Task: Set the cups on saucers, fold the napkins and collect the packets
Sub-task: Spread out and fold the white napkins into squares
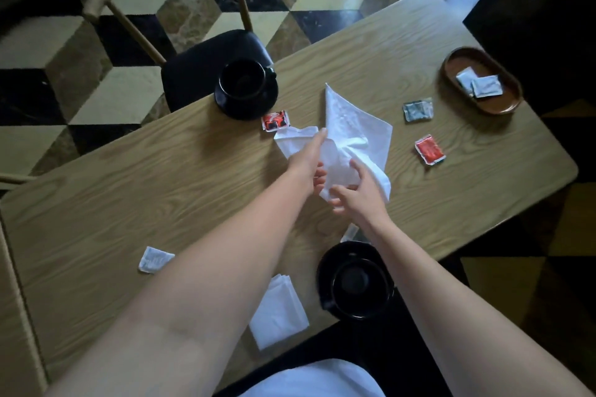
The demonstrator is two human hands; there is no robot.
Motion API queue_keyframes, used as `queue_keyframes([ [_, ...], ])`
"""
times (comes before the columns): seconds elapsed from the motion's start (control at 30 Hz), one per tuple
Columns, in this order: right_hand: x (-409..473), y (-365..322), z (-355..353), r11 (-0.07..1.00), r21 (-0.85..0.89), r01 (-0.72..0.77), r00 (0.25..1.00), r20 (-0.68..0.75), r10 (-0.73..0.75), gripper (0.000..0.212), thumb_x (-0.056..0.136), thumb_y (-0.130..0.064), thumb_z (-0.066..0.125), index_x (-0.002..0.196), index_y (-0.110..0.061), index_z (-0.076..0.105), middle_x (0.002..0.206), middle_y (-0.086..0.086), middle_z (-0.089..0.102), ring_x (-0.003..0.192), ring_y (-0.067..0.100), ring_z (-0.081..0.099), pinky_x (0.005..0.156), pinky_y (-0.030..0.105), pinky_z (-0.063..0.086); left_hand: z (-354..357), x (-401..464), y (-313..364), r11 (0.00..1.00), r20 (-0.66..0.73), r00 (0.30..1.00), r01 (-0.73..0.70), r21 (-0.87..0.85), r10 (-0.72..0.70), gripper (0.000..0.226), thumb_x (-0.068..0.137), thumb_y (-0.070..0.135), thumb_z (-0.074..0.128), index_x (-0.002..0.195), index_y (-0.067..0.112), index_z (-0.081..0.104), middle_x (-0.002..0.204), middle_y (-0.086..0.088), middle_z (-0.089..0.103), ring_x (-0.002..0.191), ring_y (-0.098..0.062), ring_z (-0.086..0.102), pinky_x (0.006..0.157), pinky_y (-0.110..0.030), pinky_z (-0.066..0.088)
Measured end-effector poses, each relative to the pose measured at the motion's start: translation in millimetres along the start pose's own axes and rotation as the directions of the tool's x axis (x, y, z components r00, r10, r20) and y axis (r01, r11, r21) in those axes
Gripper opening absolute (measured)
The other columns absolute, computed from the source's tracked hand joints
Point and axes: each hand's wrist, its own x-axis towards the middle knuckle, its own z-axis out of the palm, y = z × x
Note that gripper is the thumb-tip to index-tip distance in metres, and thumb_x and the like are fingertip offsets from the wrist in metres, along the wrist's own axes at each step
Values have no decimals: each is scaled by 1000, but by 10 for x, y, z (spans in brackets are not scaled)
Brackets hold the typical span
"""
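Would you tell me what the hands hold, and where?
Both hands, left and right, grip the unfolded white napkin at its crumpled near end.

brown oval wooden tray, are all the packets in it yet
No, the brown oval wooden tray holds only two white packets; a red packet lies on the table.

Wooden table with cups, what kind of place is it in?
Probably a café: black cup on a black saucer, oval wooden tray holding white packets, and a white cloth napkin being folded.
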Motion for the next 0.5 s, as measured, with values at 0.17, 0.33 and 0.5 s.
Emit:
queue_keyframes([
  [0.17, 12, 29, 70, 962, -264, 65, 998, 42, -56, 62, 81, -17, 62, 140, -28, 51, 105, 4, 74, 90, 23, 72, 83, 42, 61, 114, 177, -29, 936, -105, 972, -169, 309, 210, 43, 74, 43, 73, 96, 7, 67, 73, -15, 64, 53, -24, 53, 52, -24, 44],
  [0.33, -101, 84, 130, 986, -162, -42, 999, 8, 43, 32, 86, -17, 63, 118, -13, 62, 102, 5, 72, 83, 20, 74, 78, 43, 63, -3, 162, -106, 932, -67, 958, -255, 258, 281, 8, 78, 5, 53, 81, 11, 58, 71, -12, 51, 55, -21, 48, 53, -24, 42],
  [0.5, -324, 72, 182, 849, 333, -410, 909, 228, 350, 30, 99, -17, 56, 120, 3, 60, 99, 19, 70, 71, 22, 71, 61, 30, 62, -29, 165, -175, 981, 18, 982, -190, 46, 189, 35, 80, 38, 75, 92, 8, 62, 76, -7, 66, 58, -19, 63, 49, -23, 48],
])
